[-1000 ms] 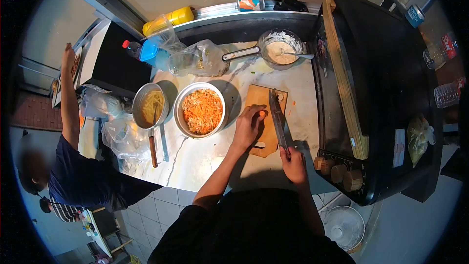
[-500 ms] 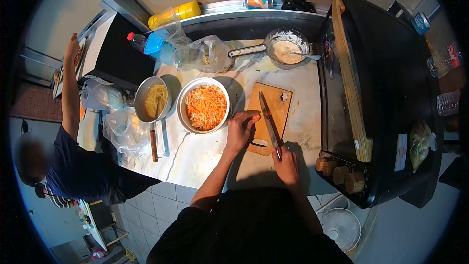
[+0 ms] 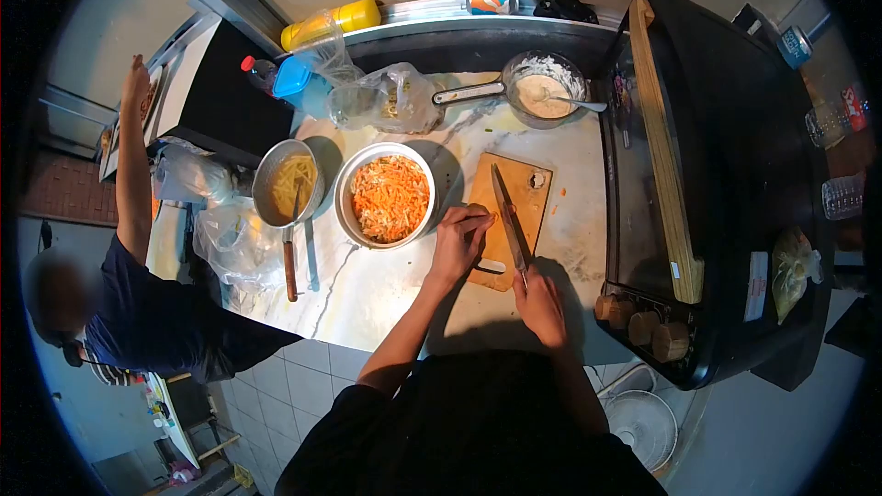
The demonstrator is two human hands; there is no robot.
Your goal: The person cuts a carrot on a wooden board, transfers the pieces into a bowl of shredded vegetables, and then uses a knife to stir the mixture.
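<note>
My right hand [image 3: 540, 305] grips a kitchen knife [image 3: 509, 214] by its handle, the blade pointing away from me over a wooden cutting board [image 3: 487, 186]. At the board's left edge, my left hand [image 3: 457, 246] has its fingers pinched on a small orange carrot piece [image 3: 494, 219] beside the blade. The fingers hide most of that piece. Left of this hand stands a white bowl [image 3: 341, 197] full of chopped carrot mixed with paler bits [image 3: 390, 200].
A strainer-like pot [image 3: 261, 186] of pale strips stands left. Behind are a plastic bag [image 3: 404, 101] and a saucepan of batter [image 3: 544, 96] with a spoon. A black oven [image 3: 735, 174] borders the right. Another person [image 3: 175, 312] reaches out at left.
My left fingers have drawn closer together around the carrot piece, less of which shows. The knife has shifted slightly, remaining over the board in my right hand.
</note>
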